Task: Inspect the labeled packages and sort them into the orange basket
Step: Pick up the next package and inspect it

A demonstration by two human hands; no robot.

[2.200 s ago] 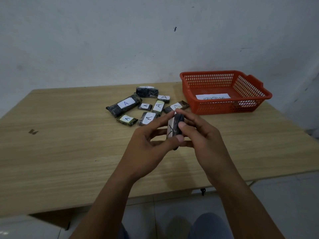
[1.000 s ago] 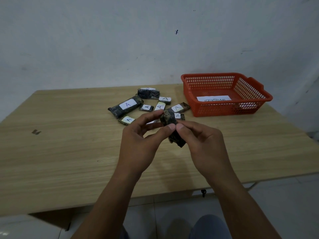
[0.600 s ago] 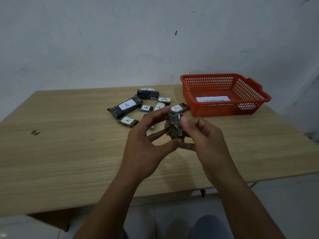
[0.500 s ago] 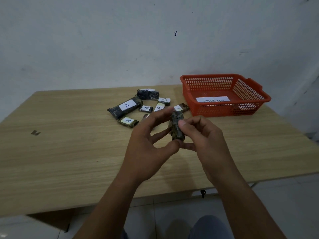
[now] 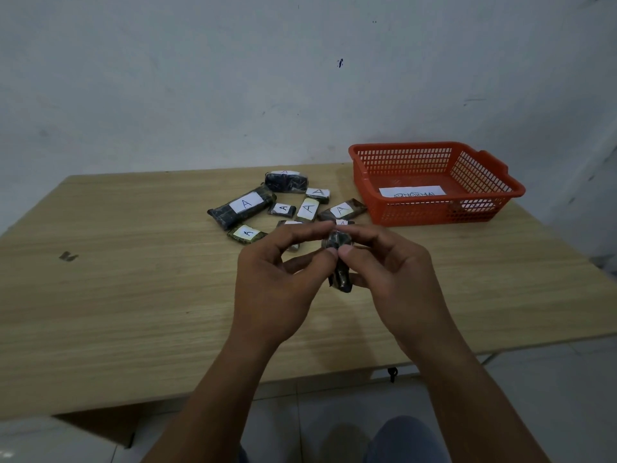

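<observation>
place: plain indoor room, kind unclear — sorting set-up | signs: wooden table [image 5: 133, 295] against bare scuffed white wall [image 5: 200, 78] | tiled floor [image 5: 300, 412] | orange basket [image 5: 434, 215] — paper label [image 5: 412, 191] inside

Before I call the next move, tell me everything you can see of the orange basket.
The orange basket is a shallow rectangular tray of what looks like plastic, with latticed walls, a solid rim and a handle lip at its right end. It sits upright on the far right of the wooden table, just right of the labeled packages. Inside lies only a white paper label with handwriting, its lower part hidden by the near wall. Neither hand touches it.
</observation>
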